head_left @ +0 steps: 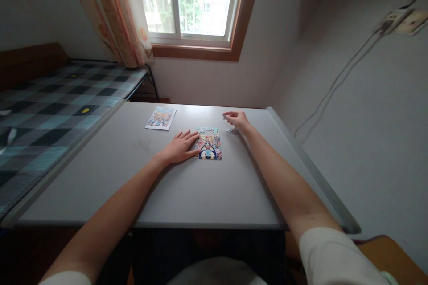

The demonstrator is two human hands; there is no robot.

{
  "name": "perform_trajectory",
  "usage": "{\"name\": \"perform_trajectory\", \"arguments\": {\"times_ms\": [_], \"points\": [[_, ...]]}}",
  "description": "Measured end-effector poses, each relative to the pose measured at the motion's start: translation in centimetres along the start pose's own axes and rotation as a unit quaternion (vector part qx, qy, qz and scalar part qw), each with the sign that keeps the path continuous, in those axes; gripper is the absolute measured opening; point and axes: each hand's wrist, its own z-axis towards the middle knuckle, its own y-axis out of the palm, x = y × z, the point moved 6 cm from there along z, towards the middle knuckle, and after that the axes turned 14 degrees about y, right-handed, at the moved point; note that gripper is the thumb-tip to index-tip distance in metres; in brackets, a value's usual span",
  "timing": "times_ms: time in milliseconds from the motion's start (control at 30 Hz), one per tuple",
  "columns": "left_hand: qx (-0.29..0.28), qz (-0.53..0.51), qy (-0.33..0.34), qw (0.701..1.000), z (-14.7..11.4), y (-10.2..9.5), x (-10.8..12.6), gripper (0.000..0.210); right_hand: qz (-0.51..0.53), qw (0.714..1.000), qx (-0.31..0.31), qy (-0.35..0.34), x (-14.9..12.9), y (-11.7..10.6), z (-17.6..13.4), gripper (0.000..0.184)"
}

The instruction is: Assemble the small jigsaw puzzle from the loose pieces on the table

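A partly assembled jigsaw puzzle [210,146] lies flat on the grey-white table, its upper part showing gaps. My left hand [182,146] rests flat with fingers spread, its fingertips and thumb on the puzzle's left edge. Beyond the puzzle's upper right corner, my right hand [236,119] pinches a small puzzle piece [224,117] just above the table. A few loose puzzle pieces [230,131] lie below that hand, partly hidden by it. To the upper left, a printed picture card [161,118] shows a design like the puzzle's.
The table [200,196] has a raised rim on its left and right sides. A bed with a checked cover [96,82] adjoins it on the left. Behind stand a curtain [117,13] and a window [200,4]. A cable [334,82] hangs along the right wall from a socket.
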Motion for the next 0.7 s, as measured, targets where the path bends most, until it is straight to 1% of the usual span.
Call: {"name": "perform_trajectory", "arguments": {"times_ms": [167,233,333,467,567,700], "points": [[0.008,0.002,0.002,1.0,-0.1,0.0,-0.1,0.067,-0.06,0.992,-0.105,-0.038,-1.7,3.2,-2.3,0.029],[0.009,0.002,0.001,1.0,-0.1,0.0,-0.1,0.067,-0.081,0.988,-0.118,-0.051,-1.9,4.3,-2.8,0.023],[0.006,0.003,-0.001,1.0,0.0,0.1,-0.2,0.067,-0.103,0.987,-0.103,-0.071,-1.7,5.5,-2.9,0.013],[0.005,0.007,0.0,1.0,0.1,0.1,-0.1,0.067,-0.116,0.987,-0.095,-0.058,-0.8,6.5,-2.9,0.015],[0.005,0.005,0.0,1.0,0.0,0.0,0.0,0.066,-0.123,0.988,-0.084,-0.046,-0.4,6.8,-3.0,0.017],[0.004,0.002,-0.002,1.0,0.0,-0.1,0.1,0.066,-0.144,0.986,-0.059,-0.062,-0.3,6.9,-3.2,0.018]]}}
